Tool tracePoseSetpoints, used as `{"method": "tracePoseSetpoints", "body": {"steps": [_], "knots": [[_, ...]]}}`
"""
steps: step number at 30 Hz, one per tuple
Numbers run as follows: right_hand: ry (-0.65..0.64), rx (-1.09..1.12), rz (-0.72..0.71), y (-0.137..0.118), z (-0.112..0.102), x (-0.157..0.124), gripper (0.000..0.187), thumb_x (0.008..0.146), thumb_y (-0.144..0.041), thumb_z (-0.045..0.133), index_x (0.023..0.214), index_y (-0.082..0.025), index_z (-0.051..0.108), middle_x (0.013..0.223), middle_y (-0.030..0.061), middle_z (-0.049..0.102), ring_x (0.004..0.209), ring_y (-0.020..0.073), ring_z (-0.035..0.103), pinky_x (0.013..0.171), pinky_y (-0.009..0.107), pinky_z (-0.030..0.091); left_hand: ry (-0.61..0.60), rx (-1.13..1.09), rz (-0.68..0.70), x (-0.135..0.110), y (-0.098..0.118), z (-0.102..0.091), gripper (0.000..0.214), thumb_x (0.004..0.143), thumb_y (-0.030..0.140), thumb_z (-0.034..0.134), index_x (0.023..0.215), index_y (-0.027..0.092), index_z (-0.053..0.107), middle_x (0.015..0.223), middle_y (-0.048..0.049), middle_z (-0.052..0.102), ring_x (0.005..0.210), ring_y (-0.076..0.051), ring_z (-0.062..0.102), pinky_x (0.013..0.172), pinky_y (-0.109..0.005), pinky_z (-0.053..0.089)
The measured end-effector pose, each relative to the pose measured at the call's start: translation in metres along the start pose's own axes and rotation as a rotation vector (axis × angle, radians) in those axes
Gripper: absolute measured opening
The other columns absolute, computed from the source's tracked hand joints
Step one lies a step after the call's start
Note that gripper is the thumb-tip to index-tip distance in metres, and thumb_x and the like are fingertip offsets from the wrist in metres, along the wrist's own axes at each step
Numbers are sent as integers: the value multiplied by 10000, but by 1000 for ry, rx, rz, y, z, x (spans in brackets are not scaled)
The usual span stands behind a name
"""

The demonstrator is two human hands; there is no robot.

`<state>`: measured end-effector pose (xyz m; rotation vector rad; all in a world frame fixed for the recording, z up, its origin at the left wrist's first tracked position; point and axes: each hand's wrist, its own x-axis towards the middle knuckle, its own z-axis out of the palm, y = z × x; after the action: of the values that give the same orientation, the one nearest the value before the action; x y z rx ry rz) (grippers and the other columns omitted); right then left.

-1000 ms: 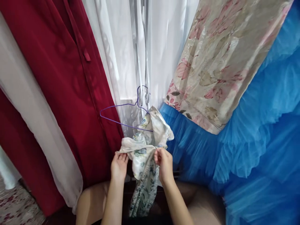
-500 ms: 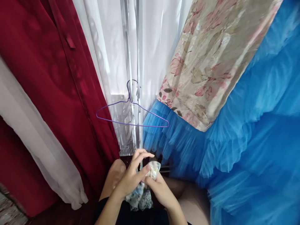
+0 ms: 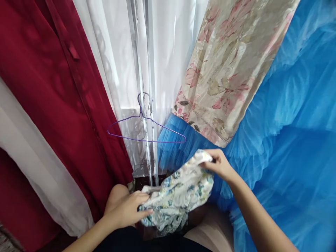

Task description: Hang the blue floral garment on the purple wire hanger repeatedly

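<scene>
Between my two hands a white cloth garment (image 3: 181, 189) with a blue, green and yellow floral print is stretched out above my lap. My right hand (image 3: 217, 162) is closed on its upper right edge, raised higher than the other. Lower down, my left hand (image 3: 133, 208) grips the left end of the garment between thumb and fingers. Folds hang crumpled from its underside. What kind of garment it is, I cannot make out. Beyond it, a purple wire hanger (image 3: 147, 140) hangs with no garment on it.
The hanger's hook is at a thin metal frame (image 3: 151, 87) before white curtains (image 3: 168, 52). Dark red fabric (image 3: 68, 105) and a pale drape (image 3: 39, 168) hang left. On the right hang a beige floral cloth (image 3: 225, 77) and blue ruffled tulle (image 3: 296, 168).
My hands have moved apart, right hand up and to the right, left hand lower and left. The bunched garment is now spread between them. The view has shifted slightly.
</scene>
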<state>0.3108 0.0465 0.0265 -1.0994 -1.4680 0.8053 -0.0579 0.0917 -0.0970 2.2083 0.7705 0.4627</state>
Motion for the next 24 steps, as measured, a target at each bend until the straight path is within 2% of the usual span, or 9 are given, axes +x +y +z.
{"method": "tracePoseSetpoints", "body": {"steps": [4, 6, 9, 13, 16, 18, 20, 22, 24], "knots": [[283, 205, -100, 4, -2, 83, 87, 636, -241, 662, 568, -188, 651, 553, -53, 542, 570, 114, 435, 537, 213, 351, 335, -27, 37, 12, 23, -36, 242, 901, 413, 671, 768, 211, 668, 786, -51, 619, 776, -227, 570, 738, -307, 443], [254, 260, -43, 3, 12, 121, 45, 660, -245, 679, 671, -202, 677, 612, -66, 598, 598, 110, 486, 555, 194, 385, 386, -141, 14, 15, 37, -48, 245, 894, 418, 680, 800, 194, 648, 765, -27, 574, 734, -195, 533, 673, -280, 423], [67, 294, 120, -1, 41, 158, 173, 673, -250, 744, 835, -201, 712, 705, -29, 706, 625, 146, 597, 575, 220, 467, 406, -331, 9, 13, 52, -68, 244, 830, 396, 756, 862, 183, 642, 809, -16, 582, 775, -182, 544, 690, -258, 435], [-178, 314, 318, -8, 69, 162, 126, 658, -222, 779, 705, -152, 685, 626, 65, 715, 544, 202, 640, 501, 282, 502, 402, -463, -27, -4, 56, -103, 291, 726, 350, 838, 801, 173, 619, 745, 1, 577, 707, -155, 533, 635, -228, 412], [-262, 363, 366, -14, 71, 149, 148, 693, -264, 779, 706, -141, 696, 629, 72, 722, 542, 198, 661, 523, 285, 527, 160, -453, -118, -24, 47, -130, 264, 756, 371, 806, 871, 177, 668, 780, -13, 620, 708, -172, 564, 616, -229, 417], [-292, 398, 381, -19, 65, 142, 167, 686, -275, 800, 725, -139, 712, 614, 60, 719, 509, 186, 647, 508, 282, 520, 43, -364, -158, -32, 34, -147, 221, 762, 374, 797, 817, 184, 699, 769, -19, 643, 702, -190, 582, 622, -243, 436], [-308, 412, 387, -23, 59, 138, 172, 660, -264, 821, 727, -146, 715, 600, 50, 713, 485, 178, 632, 491, 278, 507, 96, -250, -156, -34, 17, -165, 204, 691, 331, 848, 677, 197, 695, 695, -15, 640, 664, -195, 577, 638, -250, 444], [-331, 403, 386, -28, 54, 137, 176, 652, -255, 824, 747, -148, 720, 637, 58, 728, 516, 187, 651, 515, 283, 519, 272, -126, -122, -29, 1, -186, 217, 586, 255, 904, 609, 215, 692, 670, -20, 651, 694, -209, 589, 710, -260, 454], [-359, 386, 384, -32, 52, 137, 178, 665, -261, 819, 763, -148, 722, 671, 64, 735, 551, 193, 668, 546, 287, 531, 474, 16, -85, -20, -11, -209, 226, 536, 206, 919, 639, 234, 720, 749, -45, 700, 851, -252, 615, 863, -297, 444]]}}
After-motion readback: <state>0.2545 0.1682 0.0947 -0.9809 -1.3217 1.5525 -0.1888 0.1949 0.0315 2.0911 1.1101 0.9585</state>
